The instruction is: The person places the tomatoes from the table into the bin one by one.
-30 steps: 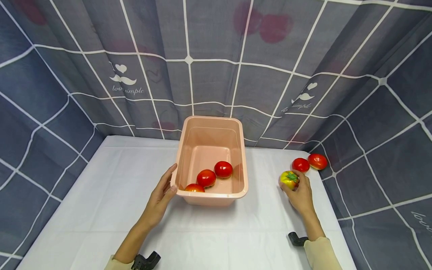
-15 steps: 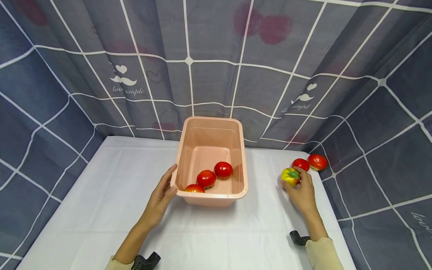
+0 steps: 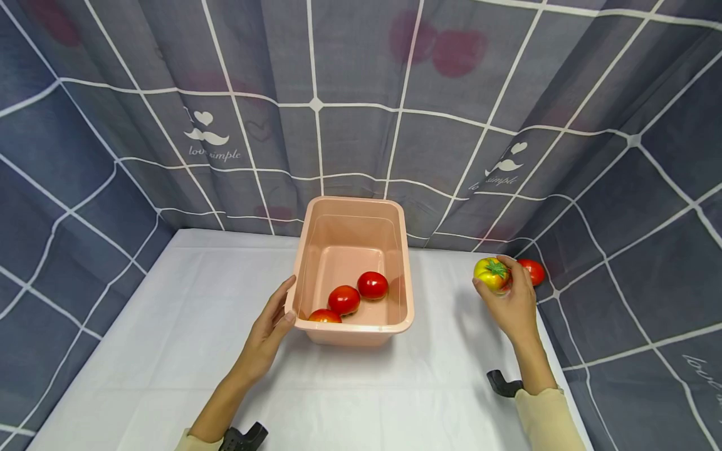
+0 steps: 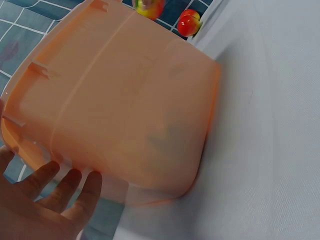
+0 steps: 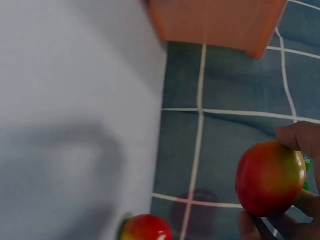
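Observation:
My right hand pinches a yellow-green and red tomato with a green leafy top, held up off the table at the right. The right wrist view shows the redder side of this tomato between thumb and fingers. My left hand rests against the left side of a peach plastic basin, thumb at its front corner. In the left wrist view its fingers lie fairly straight, fingertips at the outer wall below the rim. Inside the basin sit three red tomatoes.
Another red tomato lies at the table's right edge, partly behind my right hand; one more beside it is mostly hidden. A white cloth covers the table. Grey-blue checked curtains hang close behind and at both sides.
My right hand has lifted the yellow-green and red tomato and moved slightly away from me, now covering one red tomato behind. The left hand and basin have stayed put.

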The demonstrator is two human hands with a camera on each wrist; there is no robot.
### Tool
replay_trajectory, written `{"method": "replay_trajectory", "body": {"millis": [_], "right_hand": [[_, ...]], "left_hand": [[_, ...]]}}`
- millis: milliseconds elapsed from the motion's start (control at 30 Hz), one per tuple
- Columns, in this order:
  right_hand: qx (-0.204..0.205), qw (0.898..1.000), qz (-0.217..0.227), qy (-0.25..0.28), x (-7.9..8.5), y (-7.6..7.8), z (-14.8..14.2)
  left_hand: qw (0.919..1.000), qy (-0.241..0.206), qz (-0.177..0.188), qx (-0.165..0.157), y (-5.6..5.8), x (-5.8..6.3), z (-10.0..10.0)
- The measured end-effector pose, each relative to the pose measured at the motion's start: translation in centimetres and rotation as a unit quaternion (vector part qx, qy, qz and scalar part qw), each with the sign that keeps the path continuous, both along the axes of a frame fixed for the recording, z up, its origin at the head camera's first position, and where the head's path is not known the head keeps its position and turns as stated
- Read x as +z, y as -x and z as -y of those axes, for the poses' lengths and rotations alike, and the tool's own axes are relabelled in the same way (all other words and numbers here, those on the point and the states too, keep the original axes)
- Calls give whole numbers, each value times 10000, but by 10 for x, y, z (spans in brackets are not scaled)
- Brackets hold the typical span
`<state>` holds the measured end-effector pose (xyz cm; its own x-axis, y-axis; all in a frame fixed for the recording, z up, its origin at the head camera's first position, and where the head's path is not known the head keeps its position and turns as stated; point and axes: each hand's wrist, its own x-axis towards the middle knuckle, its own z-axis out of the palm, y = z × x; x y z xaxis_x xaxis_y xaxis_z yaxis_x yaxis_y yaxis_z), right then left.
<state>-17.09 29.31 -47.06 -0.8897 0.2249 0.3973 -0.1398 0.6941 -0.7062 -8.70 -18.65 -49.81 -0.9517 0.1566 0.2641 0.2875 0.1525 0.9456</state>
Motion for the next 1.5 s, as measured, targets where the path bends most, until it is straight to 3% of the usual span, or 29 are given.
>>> {"method": "replay_trajectory", "body": {"millis": [300,900,1500], "right_hand": [[88,9999,-111,9,24,12,12],[207,9996,-172,39,31,17,23],[1221,9916,-410,125,39,25,86]], "left_hand": [[10000,50,-26,76,-1,-2,0],[9999,56,27,130,-2,1,-2],[9999,-4,53,134,-2,1,-2]]}}
